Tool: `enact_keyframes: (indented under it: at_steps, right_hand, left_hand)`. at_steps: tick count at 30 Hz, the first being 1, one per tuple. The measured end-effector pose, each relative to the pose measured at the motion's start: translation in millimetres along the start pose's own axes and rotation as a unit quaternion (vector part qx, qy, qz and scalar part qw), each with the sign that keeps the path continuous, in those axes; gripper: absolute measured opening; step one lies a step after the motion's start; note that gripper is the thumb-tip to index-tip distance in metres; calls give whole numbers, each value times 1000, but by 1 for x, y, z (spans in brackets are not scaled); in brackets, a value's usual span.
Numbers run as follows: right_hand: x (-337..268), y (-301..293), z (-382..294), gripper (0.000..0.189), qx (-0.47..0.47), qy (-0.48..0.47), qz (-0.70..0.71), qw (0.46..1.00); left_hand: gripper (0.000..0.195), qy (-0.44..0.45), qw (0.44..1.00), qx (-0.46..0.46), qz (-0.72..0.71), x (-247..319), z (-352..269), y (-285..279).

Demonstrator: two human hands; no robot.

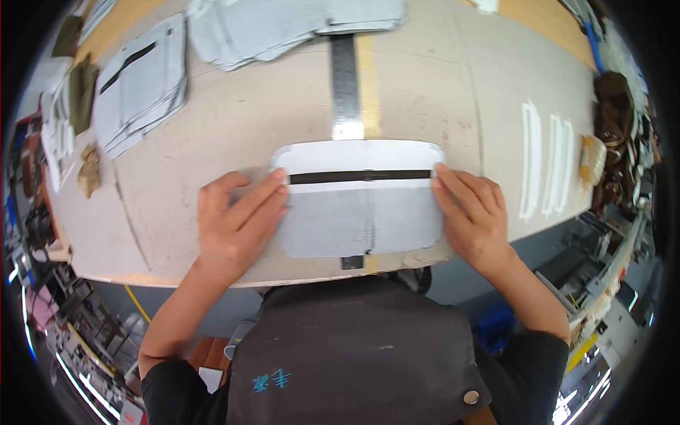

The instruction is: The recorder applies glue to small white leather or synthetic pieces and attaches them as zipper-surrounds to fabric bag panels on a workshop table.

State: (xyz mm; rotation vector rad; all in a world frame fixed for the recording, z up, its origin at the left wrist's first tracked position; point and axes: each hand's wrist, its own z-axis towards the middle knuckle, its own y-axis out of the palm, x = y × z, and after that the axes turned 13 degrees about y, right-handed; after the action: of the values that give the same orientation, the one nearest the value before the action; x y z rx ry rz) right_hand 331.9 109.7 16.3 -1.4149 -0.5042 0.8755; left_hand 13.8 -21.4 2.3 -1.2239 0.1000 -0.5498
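Before me is a pale grey panel [329,220] with rounded corners, of fabric or coated sheet. A white strip [361,154] runs along its far edge, and below that lies a long black band or slot [319,178]. My left hand [239,223] holds the panel's left edge with its fingertips, near the end of the black band. On the right edge, at about the same height, my right hand [475,215] has its fingertips. The thumbs are hard to make out. Under the panel passes a black ruler or strip [345,79], beside a yellow tape line [369,85].
Stacks of similar grey panels [143,85] and larger grey pieces [287,26] lie at the far left and far middle of the table [425,95]. White strips [558,164] and a tape roll [591,159] are on the right. A crumpled brown piece [88,171] lies left.
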Motion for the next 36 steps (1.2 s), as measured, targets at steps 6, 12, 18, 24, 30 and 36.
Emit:
enact_keyframes:
  at_steps: [6,12,18,24,30,36]
  right_hand:
    - [1,1,-3,40,25,23,1,999]
    - [-2,12,-3,41,36,41,15,998]
    - [-9,13,-7,48,42,93,99,990]
    - [-15,21,-6,48,68,126,182,973]
    - [-13,23,-7,50,57,124,184,973]
    - [-16,22,-8,49,47,97,123,986]
  left_hand:
    - [40,24,999,-29,-9,-2,-4,0]
    - [34,-31,996,-35,-74,-12,-4,-6]
    - [29,-36,987,75,-139,14,31,16]
    - [26,12,975,101,-199,48,84,50]
    - [22,7,976,96,-196,53,96,68]
    - [19,25,979,99,-178,52,95,67]
